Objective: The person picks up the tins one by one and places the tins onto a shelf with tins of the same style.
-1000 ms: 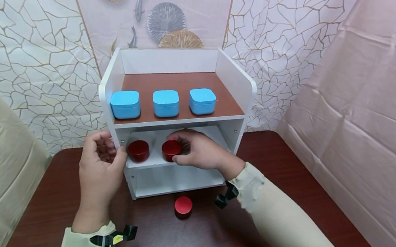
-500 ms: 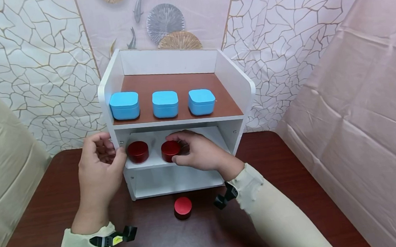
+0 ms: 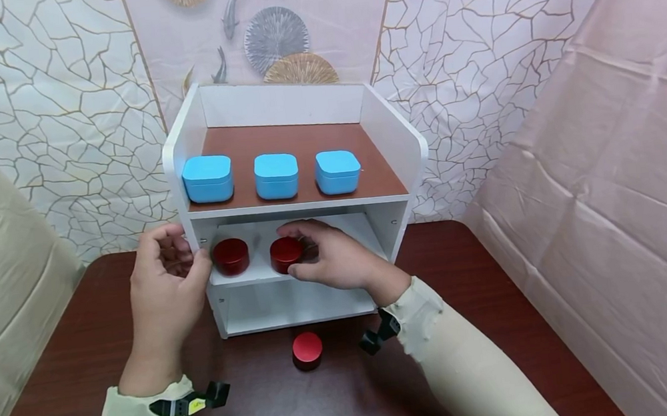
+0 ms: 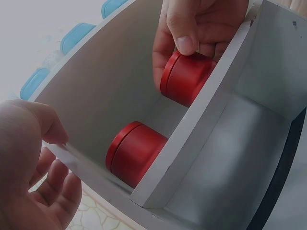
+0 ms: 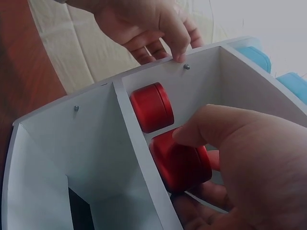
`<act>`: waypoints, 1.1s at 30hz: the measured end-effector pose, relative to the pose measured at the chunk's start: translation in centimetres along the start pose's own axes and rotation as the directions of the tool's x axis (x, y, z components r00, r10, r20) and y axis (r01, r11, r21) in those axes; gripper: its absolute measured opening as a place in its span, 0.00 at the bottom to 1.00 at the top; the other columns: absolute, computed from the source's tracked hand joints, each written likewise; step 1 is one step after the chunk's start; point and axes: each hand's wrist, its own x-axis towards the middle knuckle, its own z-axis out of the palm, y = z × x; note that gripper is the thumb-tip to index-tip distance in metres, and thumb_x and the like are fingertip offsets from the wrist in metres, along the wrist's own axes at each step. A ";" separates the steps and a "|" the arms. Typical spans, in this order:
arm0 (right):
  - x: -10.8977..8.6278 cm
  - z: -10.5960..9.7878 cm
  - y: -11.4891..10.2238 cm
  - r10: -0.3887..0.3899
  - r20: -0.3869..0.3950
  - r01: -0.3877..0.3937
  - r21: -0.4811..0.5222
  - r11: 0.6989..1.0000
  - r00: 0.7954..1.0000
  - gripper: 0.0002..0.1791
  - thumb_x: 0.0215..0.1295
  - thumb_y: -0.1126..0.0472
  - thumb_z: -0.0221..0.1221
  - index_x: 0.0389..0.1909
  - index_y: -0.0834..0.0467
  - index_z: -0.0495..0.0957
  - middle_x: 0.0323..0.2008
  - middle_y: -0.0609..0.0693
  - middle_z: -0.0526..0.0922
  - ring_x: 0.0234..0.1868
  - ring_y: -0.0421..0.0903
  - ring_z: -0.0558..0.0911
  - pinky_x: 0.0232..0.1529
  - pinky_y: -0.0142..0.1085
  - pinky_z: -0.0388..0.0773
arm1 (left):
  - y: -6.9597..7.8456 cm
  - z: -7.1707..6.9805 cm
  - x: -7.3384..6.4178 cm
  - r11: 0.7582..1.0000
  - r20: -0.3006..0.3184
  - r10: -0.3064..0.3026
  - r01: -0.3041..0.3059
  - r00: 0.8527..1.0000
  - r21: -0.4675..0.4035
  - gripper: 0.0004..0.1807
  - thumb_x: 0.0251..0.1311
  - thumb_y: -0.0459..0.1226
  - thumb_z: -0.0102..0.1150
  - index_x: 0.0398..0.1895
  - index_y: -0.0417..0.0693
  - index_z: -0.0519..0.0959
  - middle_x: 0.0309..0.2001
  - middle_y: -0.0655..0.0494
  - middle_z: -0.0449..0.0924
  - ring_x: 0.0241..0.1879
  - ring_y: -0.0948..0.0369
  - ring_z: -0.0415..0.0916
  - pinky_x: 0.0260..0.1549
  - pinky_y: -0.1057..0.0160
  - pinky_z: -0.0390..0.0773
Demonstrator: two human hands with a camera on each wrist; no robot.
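Note:
A white shelf unit (image 3: 300, 206) stands on the table. My right hand (image 3: 338, 254) grips a round red lidded tin (image 3: 286, 254) on its middle shelf, thumb at the front and fingers round the back, as the right wrist view also shows. Left of that tin, a second red tin (image 3: 231, 257) stands near the side wall. My left hand (image 3: 166, 284) holds the front edge of the unit's left side panel, thumb tip on the edge and fingers curled on the outer side. A third red tin (image 3: 308, 351) stands on the table in front of the unit.
Three light-blue boxes (image 3: 276, 176) with rounded corners stand in a row along the front of the brown top shelf (image 3: 285, 139). Below the middle shelf is a lower compartment (image 3: 300, 305). The dark wooden table (image 3: 454, 330) has cloth hangings at both sides and behind.

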 end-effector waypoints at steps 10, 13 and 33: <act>-0.8 -0.7 -0.5 0.001 -0.039 0.000 0.042 0.999 0.999 0.36 0.70 0.58 0.73 0.78 0.56 0.75 0.69 0.51 0.82 0.65 0.50 0.84 0.65 0.46 0.88 | 0.1 0.0 0.0 1.000 -0.003 0.001 -0.001 1.000 0.005 0.25 0.75 0.35 0.66 0.71 0.47 0.73 0.49 0.60 0.74 0.48 0.62 0.74 0.44 0.77 0.75; -1.1 -0.9 -0.6 0.006 -0.048 -0.003 0.048 0.999 0.999 0.37 0.70 0.57 0.73 0.78 0.56 0.75 0.71 0.53 0.81 0.66 0.51 0.83 0.67 0.49 0.87 | 0.1 0.0 0.0 1.000 -0.003 0.000 0.000 1.000 0.005 0.25 0.74 0.35 0.66 0.71 0.47 0.73 0.49 0.60 0.74 0.48 0.62 0.74 0.44 0.77 0.75; -4.6 -1.1 -0.7 0.011 -0.096 -0.004 0.073 0.997 0.995 0.38 0.70 0.56 0.76 0.78 0.49 0.74 0.74 0.44 0.78 0.71 0.49 0.81 0.71 0.52 0.85 | -0.1 0.0 0.0 1.000 0.000 -0.004 0.004 1.000 0.002 0.25 0.74 0.35 0.66 0.72 0.48 0.73 0.49 0.60 0.74 0.48 0.62 0.74 0.44 0.76 0.75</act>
